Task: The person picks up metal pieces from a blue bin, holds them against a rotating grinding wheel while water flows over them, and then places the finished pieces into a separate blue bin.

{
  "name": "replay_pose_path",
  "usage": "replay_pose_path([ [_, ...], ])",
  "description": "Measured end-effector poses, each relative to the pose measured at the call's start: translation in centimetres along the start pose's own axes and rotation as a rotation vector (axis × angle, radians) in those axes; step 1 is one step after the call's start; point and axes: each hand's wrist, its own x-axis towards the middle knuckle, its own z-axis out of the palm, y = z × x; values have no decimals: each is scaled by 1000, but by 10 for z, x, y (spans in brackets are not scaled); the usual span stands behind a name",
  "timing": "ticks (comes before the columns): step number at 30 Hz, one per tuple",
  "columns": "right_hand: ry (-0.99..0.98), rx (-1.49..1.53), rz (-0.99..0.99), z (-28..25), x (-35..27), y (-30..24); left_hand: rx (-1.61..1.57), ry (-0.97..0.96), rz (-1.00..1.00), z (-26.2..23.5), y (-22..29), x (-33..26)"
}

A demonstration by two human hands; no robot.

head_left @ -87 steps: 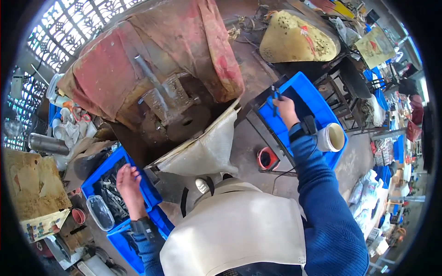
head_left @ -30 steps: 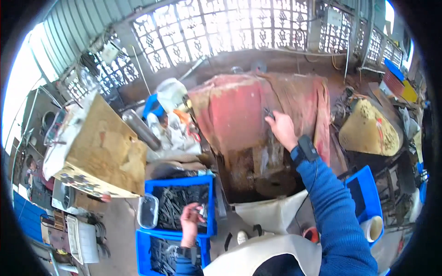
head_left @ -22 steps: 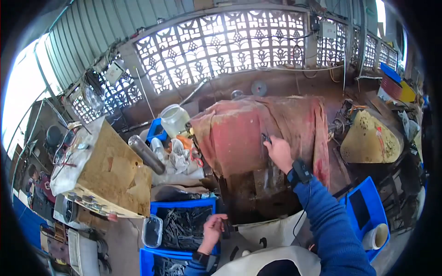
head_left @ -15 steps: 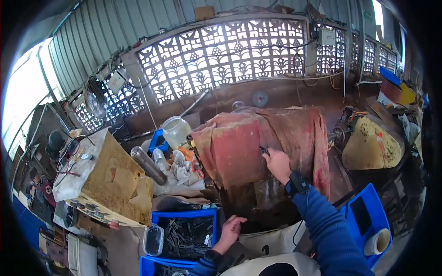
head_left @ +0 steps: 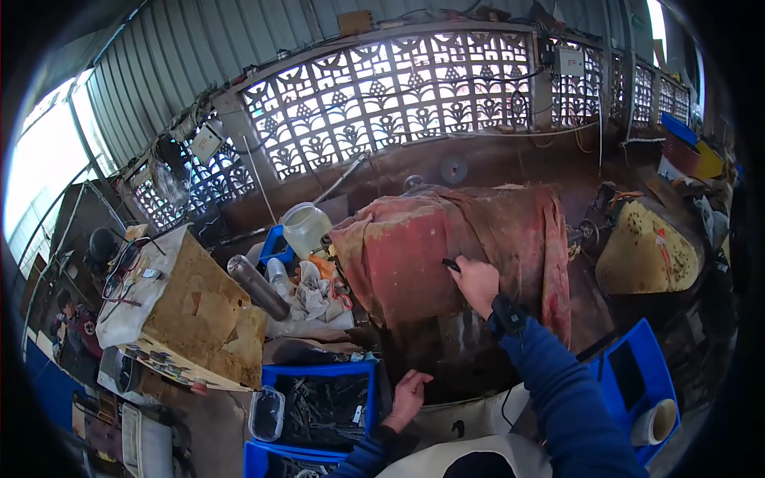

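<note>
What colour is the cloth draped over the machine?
Faded, stained red cloth, under the right hand; head view.

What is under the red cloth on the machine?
Below the red cloth only a dark metal machine front shows. The right hand rests on the cloth; everything beneath the cloth is hidden.

A red cloth (head_left: 454, 239) hides the machine beneath it. What the right hand (head_left: 476, 283) pinches is a small dark piece, too small to tell. At seven o'clock, the parts in the blue bin (head_left: 319, 374) blur into a dark tangle. The lower bin (head_left: 275, 460) is cut off at six o'clock.
</note>
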Motion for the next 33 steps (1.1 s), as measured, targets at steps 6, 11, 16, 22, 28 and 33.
replay_pose_path([
  [6,5,2,-28,2,0,3,3,-1,-28,1,1,2],
  [11,0,8,-50,4,0,4,5,19,-55,2,-2,2],
  [16,-5,-1,-72,5,-1,7,-1,20,-85,3,-5,0],
  [22,-19,-1,-85,4,0,7,19,0,-131,4,-8,-3],
  [28,-79,4,-56,-9,-1,12,-41,-31,-187,11,-5,3],
  [33,-85,0,-34,10,-1,14,-72,-76,-181,8,-14,2],
])
